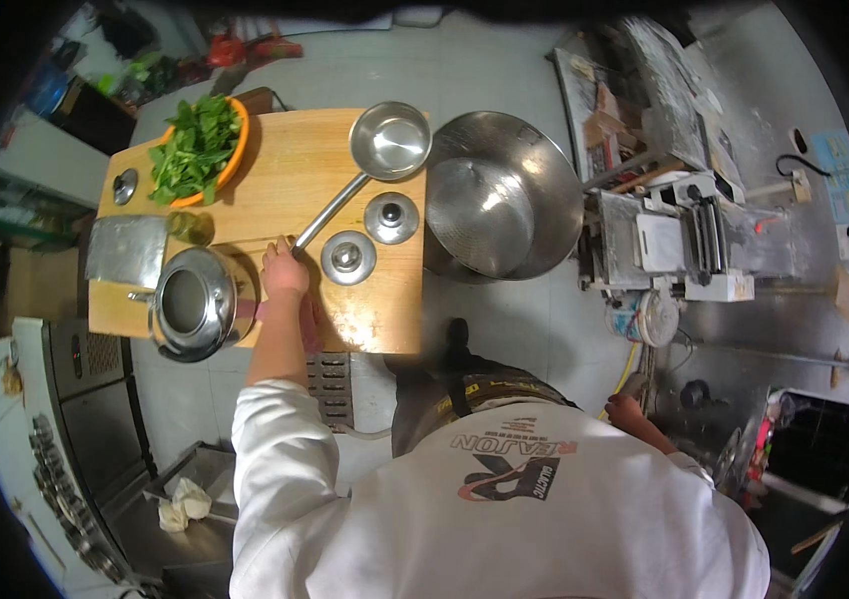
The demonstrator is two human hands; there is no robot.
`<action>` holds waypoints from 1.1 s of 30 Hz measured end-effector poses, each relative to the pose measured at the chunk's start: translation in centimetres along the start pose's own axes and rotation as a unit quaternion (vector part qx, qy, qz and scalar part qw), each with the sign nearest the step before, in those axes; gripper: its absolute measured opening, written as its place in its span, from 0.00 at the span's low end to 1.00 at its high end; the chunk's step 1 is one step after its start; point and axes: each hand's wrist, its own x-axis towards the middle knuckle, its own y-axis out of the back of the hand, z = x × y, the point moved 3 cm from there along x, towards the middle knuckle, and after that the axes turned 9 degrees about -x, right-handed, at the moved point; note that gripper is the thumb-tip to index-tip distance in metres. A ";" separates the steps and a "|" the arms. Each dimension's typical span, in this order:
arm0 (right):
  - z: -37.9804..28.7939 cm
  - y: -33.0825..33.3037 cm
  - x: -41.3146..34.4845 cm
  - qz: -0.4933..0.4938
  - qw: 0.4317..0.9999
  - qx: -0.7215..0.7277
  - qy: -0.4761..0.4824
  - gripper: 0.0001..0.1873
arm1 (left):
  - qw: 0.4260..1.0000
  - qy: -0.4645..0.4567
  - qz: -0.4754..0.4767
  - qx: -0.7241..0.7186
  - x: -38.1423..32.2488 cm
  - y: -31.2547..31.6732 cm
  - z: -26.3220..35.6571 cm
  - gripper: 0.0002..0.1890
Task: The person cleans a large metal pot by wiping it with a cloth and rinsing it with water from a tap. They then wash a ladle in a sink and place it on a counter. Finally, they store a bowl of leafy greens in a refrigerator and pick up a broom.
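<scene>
My left hand [286, 271] is at the handle end of a large steel ladle [390, 141], its fingers around the tip. The ladle's bowl rests at the far right corner of the wooden table [297, 150]. Two round metal lids with knobs, one [391, 218] behind the other [348, 257], lie right of the handle. A steel kettle [196, 303] stands left of my left hand, and a pink cloth [310, 322] lies partly under my forearm. My right hand [625, 410] hangs low at my right side; its fingers are too unclear to read.
An orange basin [239, 150] of leafy greens, a small jar [188, 227], a metal tray [126, 251] and another lid [125, 186] are on the table's left part. A huge steel pot [503, 196] stands against its right edge. A metal counter with a machine [705, 232] is farther right.
</scene>
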 end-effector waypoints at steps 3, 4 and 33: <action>-0.7 -0.9 -3.9 0.003 0.998 0.002 -0.065 0.14 | 0.984 0.054 -0.170 0.021 2.5 -1.1 0.2 0.22; -1.8 -0.8 -4.5 0.011 1.000 -0.014 -0.021 0.14 | 0.985 0.043 -0.163 0.025 2.8 -1.1 0.4 0.21; -12.7 37.6 49.9 0.192 0.971 0.059 0.128 0.41 | 0.631 0.479 -0.107 -0.601 -18.6 -32.0 32.8 0.21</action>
